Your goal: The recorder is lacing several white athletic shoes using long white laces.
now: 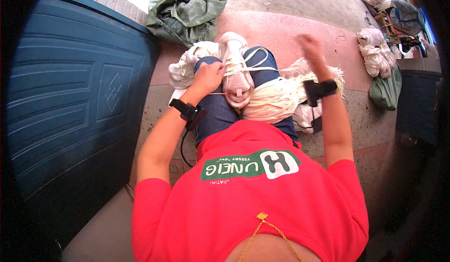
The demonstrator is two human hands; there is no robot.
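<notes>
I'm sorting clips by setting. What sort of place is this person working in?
Probably an outdoor doorstep or yard used for piecework on shoes. A blue panelled door stands beside paved ground, with a green sack and bundles of white laces lying about; a white shoe rests on the person's lap.

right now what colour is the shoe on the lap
Pale pink and white, with white laces; the shoe shows best in the head view.

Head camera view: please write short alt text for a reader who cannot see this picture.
Seen from above, a seated person in a red shirt steadies a pale sneaker on their lap with the left hand. The right hand, blurred, is raised with a white lace running toward it. A bundle of white laces lies on the right thigh.
</notes>
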